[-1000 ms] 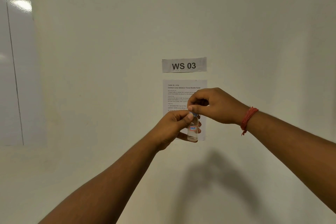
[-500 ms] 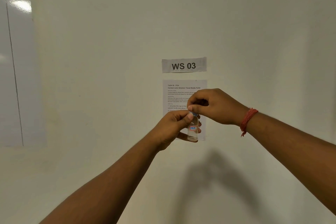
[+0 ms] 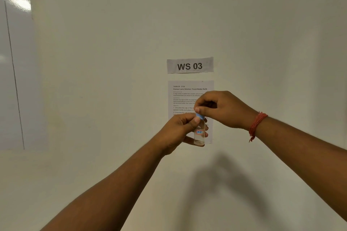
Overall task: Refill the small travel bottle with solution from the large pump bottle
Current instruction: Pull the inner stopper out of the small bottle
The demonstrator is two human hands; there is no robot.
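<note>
- Two hands share one small job here, held up at chest height in front of the wall.
- My left hand (image 3: 178,133) wraps the small bottle (image 3: 199,134) from its left side, fingers curled behind and thumb across the front near the neck. I read that as a brace, so the body cannot spin.
- My right hand (image 3: 221,108) comes in from above, thumb and forefinger pinching the blue cap (image 3: 200,116). That grip suits twisting, though I cannot tell which way the cap is meant to turn.
- I keep the bottle upright, which makes sense if any liquid sits inside; the clear body seems to show a little at the bottom, but I cannot be sure of the level.
- Nothing carries the bottle but my fingers; no worktop shows, and the large pump bottle is out of sight.
- A red thread band (image 3: 256,124) circles my right wrist, clear of the work.
- Behind the hands hangs a printed task sheet (image 3: 185,97), partly covered by them, and above it a sign (image 3: 190,65) reading WS 03. A whiteboard (image 3: 13,71) fills the far left edge of the wall.
- My judgement: I am at a cap step, either opening for the refill or closing afterwards, and dropping the tiny cap is the main risk.
</note>
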